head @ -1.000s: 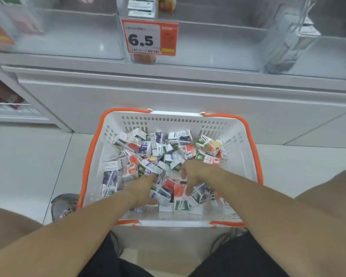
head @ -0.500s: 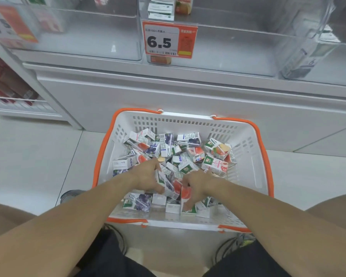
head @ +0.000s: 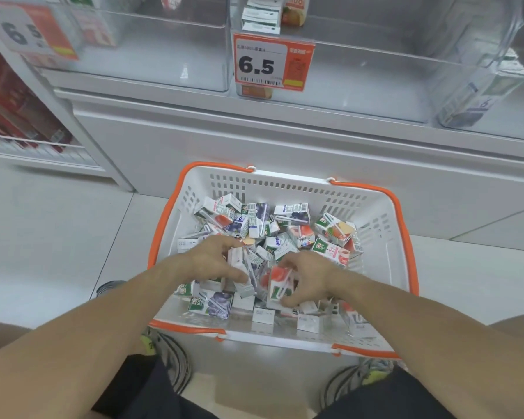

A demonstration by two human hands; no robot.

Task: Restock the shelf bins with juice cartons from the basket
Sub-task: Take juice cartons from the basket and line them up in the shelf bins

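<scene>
Two hands in basket (head: 375,225) | left hand (head: 214,261) fingers grasp purple carton (head: 243,269) | right hand (head: 307,278) fingers grasp red carton (head: 277,282)

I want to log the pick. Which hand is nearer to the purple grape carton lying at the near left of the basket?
Left. The left hand is just above the grape carton, gripping another carton. The right hand is farther right, holding a red-and-green carton.

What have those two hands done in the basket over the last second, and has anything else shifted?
Both hands went from digging in the pile to gripping cartons. The left hand now grips a purple-and-white carton; the right hand grips a red-and-green carton, lifted slightly off the pile. The basket and the shelf bins stayed put; the view only tilted.
</scene>
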